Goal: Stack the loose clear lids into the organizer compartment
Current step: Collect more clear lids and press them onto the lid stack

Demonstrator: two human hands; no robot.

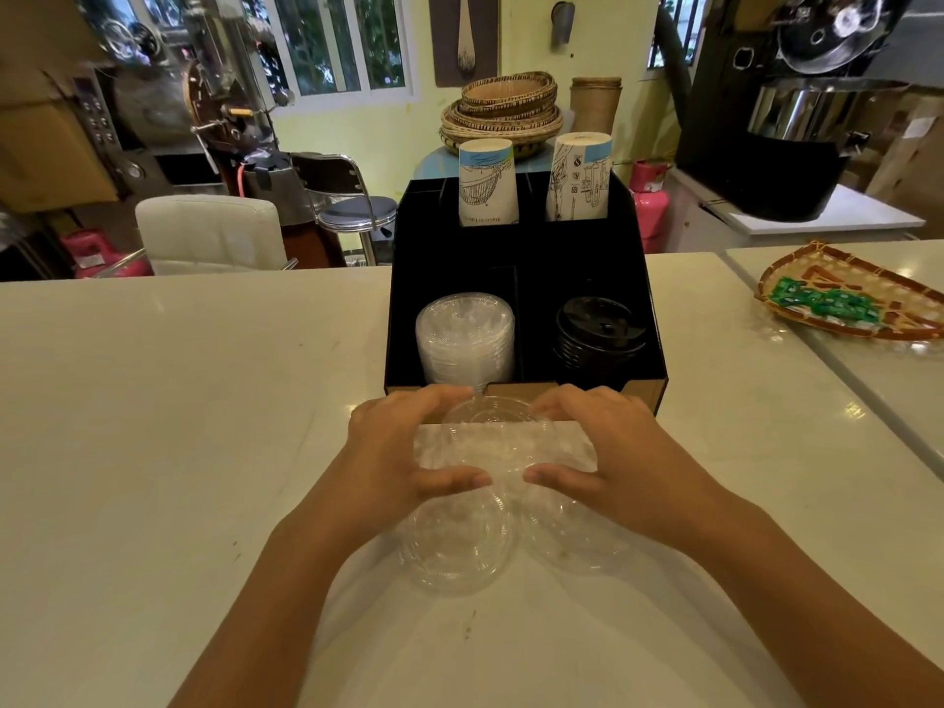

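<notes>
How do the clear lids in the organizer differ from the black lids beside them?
The clear lids are see-through; the black lids are opaque. The clear lids fill the front left compartment of the organizer, the black lids the front right. The clear stack stands taller. Both are neat stacks of round lids.

The single head view sits above the white counter (153,401), looking forward and down, close over the left hand (403,452) and right hand (608,447) at centre frame. The black organizer (516,258) stands just beyond them at 12 o'clock. A woven tray (817,278) lies at 2 o'clock, a white chair (209,232) at 10 o'clock.
</notes>
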